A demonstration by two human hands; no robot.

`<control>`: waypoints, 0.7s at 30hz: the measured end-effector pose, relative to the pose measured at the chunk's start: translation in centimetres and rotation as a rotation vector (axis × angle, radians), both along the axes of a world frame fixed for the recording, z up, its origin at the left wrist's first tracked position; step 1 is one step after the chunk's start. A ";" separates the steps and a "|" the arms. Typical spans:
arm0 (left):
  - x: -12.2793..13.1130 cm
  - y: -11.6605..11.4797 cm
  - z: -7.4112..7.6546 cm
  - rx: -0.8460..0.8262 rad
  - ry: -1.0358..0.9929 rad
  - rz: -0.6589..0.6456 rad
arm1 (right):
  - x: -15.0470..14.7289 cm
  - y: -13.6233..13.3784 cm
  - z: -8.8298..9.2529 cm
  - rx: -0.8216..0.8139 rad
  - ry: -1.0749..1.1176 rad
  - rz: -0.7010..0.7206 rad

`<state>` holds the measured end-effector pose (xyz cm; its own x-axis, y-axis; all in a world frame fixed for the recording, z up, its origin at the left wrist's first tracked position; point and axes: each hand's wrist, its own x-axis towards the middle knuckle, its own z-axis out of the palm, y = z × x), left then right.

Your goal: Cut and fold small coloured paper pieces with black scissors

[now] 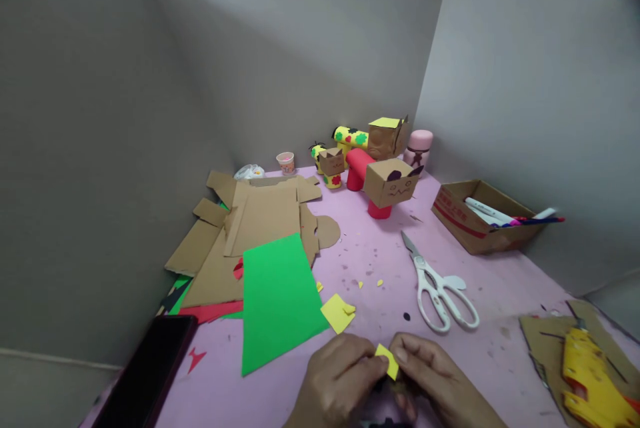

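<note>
Between my two hands is a small piece of yellow paper, close to the table's front edge. My left hand pinches its left side between thumb and fingers. On the other side, my right hand grips the right edge with thumb and forefinger. Something dark shows below the hands, too hidden to name. Just beyond my left hand lies a larger yellow paper scrap with a curled corner. A sheet of green paper is flat to its left. White-handled scissors rest beyond my right hand, blades pointing away.
Cardboard pieces are piled at left, near a black phone. Cardboard-headed animal figures, one with a red body, stand at the back. At right are a cardboard box of markers and a yellow glue gun. Grey walls enclose the table.
</note>
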<state>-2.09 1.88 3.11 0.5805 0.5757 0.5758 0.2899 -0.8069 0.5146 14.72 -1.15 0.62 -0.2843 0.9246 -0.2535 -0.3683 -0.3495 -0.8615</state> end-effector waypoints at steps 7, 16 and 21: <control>0.1 -0.1 0.3 -0.113 -0.015 0.022 | 0.3 0.0 0.4 0.070 -0.132 -0.003; 1.9 -1.7 -0.8 -0.600 -0.402 0.130 | 0.0 -0.4 0.3 0.131 -0.074 -0.042; 2.6 -2.4 -1.9 -0.803 -0.566 0.179 | -0.3 -0.9 -0.2 0.146 -0.032 -0.050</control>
<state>0.53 -0.55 1.23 0.2076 0.9678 0.1424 -0.0833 -0.1276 0.9883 14.44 -2.02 0.39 -0.2314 0.9650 -0.1233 -0.3535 -0.2015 -0.9135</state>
